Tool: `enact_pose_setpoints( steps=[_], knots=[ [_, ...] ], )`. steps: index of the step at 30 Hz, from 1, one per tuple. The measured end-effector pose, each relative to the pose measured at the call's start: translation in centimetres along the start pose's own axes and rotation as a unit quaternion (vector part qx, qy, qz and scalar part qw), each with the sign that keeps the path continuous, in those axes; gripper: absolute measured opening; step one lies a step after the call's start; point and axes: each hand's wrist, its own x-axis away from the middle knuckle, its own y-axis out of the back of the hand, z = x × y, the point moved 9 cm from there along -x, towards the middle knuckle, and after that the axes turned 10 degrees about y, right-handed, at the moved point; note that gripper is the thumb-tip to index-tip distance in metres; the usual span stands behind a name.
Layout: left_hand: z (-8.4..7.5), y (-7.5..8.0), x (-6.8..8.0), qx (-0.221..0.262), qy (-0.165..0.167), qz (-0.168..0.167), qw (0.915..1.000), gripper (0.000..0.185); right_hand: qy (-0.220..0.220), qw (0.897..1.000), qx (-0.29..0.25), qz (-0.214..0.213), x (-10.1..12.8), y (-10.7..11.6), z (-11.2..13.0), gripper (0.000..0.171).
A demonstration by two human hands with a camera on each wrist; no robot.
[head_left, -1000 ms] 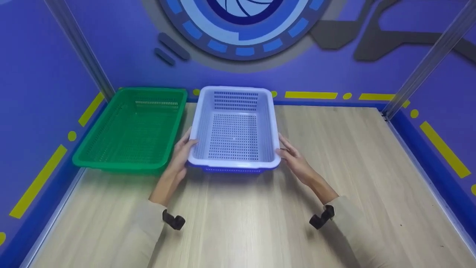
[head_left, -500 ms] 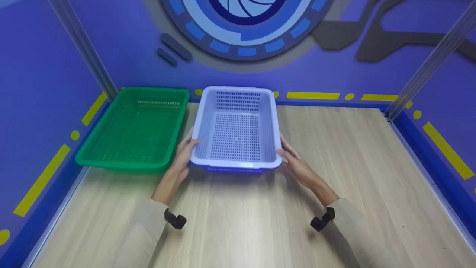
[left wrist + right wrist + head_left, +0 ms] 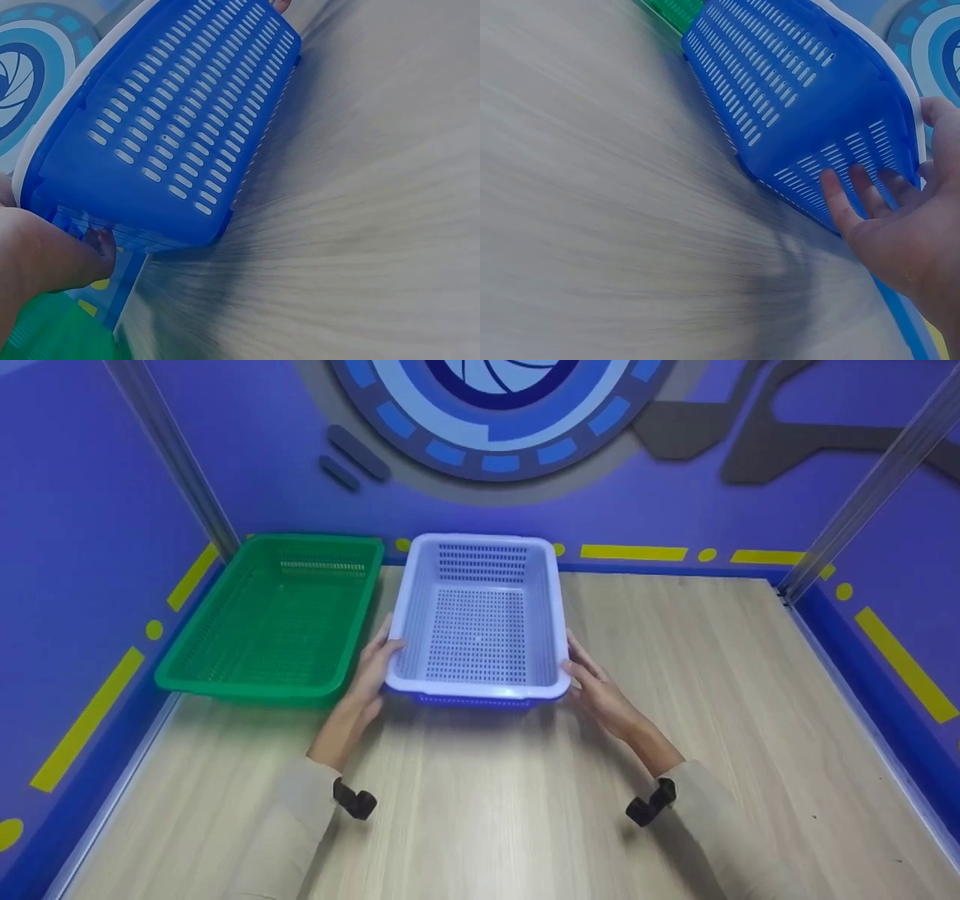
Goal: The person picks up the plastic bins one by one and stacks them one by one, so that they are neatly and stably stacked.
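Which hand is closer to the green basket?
The left hand. It holds the blue basket's left side, right beside the green basket; the right hand is on the blue basket's far side.

Two baskets stand on the worktop: one blue basket point(image 3: 478, 622) and one green basket point(image 3: 274, 619). Two hands.
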Motion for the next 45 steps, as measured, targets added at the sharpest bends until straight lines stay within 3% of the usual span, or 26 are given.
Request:
enact_pose_setpoints(
  steps=[11,22,30,37,45],
  knots=[
    [-0.4,-0.6,-0.8,0.033,-0.003,0.008,0.9994,0.068,0.010,1.000,0.007,-0.010,-0.3,-0.2,1.9,0.071],
    [-0.3,-1.5,-0.8,0.031,0.003,0.023,0.9993,0.068,0.010,0.999,0.011,-0.037,0.4,0.8,2.1,0.072],
    [-1.1,-0.7,1.6,0.068,-0.012,0.044,0.9966,0.068,0.000,0.997,0.072,-0.035,1.4,1.4,3.0,0.065],
    [-2.4,0.0,4.1,0.014,-0.030,0.062,0.9975,0.068,0.024,0.990,0.139,-0.033,1.6,1.9,5.6,0.065],
    [-5.4,1.8,6.7,-0.016,-0.070,0.092,0.9931,0.065,0.043,0.981,0.185,-0.032,0.7,1.4,9.0,0.064]
  ],
)
